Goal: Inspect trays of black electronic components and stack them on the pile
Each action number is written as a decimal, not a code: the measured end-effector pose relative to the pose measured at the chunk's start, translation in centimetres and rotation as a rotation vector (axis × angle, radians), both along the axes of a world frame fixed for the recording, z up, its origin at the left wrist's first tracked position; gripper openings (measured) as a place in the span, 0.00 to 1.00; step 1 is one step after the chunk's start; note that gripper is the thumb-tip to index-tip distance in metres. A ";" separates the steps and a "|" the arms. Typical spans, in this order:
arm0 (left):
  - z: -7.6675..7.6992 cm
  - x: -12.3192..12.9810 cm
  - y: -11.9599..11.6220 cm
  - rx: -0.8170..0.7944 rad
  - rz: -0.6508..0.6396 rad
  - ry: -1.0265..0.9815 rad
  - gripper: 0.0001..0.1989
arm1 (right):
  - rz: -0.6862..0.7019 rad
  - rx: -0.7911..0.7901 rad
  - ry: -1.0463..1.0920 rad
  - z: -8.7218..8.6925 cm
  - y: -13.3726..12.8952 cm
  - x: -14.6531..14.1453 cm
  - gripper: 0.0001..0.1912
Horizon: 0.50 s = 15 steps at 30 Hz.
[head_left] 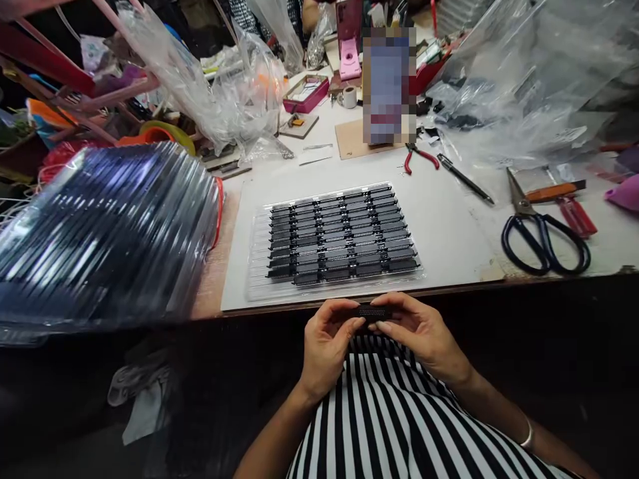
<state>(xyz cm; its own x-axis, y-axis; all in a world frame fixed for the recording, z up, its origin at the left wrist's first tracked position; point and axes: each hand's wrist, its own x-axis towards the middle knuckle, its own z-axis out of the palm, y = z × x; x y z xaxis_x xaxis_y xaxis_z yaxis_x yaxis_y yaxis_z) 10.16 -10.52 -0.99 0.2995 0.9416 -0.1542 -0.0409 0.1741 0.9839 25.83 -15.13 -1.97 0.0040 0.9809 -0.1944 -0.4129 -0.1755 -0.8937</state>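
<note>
Between my two hands, just off the table's front edge, is a small black pin connector [372, 313] with rows of tiny dots along its face. Thumb and fingers of my left hand [332, 342] pinch one end of it. My right hand [424, 336] grips the opposite end in the same way. Straight ahead on the white board lies a clear plastic tray [258, 279] filled with rows of similar black connectors [344, 236]. The underside of the held connector is hidden.
A tall stack of clear trays [100, 239] stands at left, tied with a red band. Scissors [544, 243], a pen [464, 178], red-handled pliers [422, 156] and a screwdriver [578, 216] lie at right. Tweezers [315, 160] rest behind the tray. Plastic bags [529, 86] crowd the back.
</note>
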 end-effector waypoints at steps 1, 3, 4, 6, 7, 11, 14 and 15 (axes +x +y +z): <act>-0.1 -0.1 -0.1 0.004 0.003 0.006 0.07 | 0.001 0.002 -0.007 -0.1 0.0 -0.1 0.12; -0.1 -0.3 -0.2 0.006 0.001 0.015 0.07 | 0.004 0.007 -0.020 -0.2 0.1 -0.3 0.12; -0.2 -0.5 -0.2 0.005 -0.005 0.020 0.08 | 0.006 0.010 -0.025 -0.3 0.2 -0.4 0.12; -0.3 -0.7 -0.2 0.007 -0.024 0.033 0.09 | 0.016 0.015 -0.031 -0.4 0.2 -0.5 0.11; -0.4 -0.7 -0.2 0.012 -0.031 0.042 0.09 | 0.020 0.016 -0.032 -0.4 0.2 -0.5 0.11; -0.7 -1.0 -0.2 0.016 -0.038 0.068 0.08 | 0.032 0.013 -0.027 -0.4 0.2 -0.6 0.11; -0.8 -1.0 -0.2 0.000 -0.042 0.079 0.08 | 0.039 0.000 -0.014 -0.4 0.2 -0.6 0.11; -0.8 -1.0 -0.2 -0.004 -0.040 0.084 0.08 | 0.042 -0.005 -0.007 -0.5 0.3 -0.6 0.11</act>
<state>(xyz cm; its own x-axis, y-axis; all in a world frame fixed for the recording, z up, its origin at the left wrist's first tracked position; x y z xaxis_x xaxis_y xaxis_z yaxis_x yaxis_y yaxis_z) 9.21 -10.75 -1.77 0.3231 0.9284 -0.1836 0.0485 0.1775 0.9829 25.23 -14.87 -2.44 -0.0357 0.9793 -0.1994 -0.3991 -0.1969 -0.8955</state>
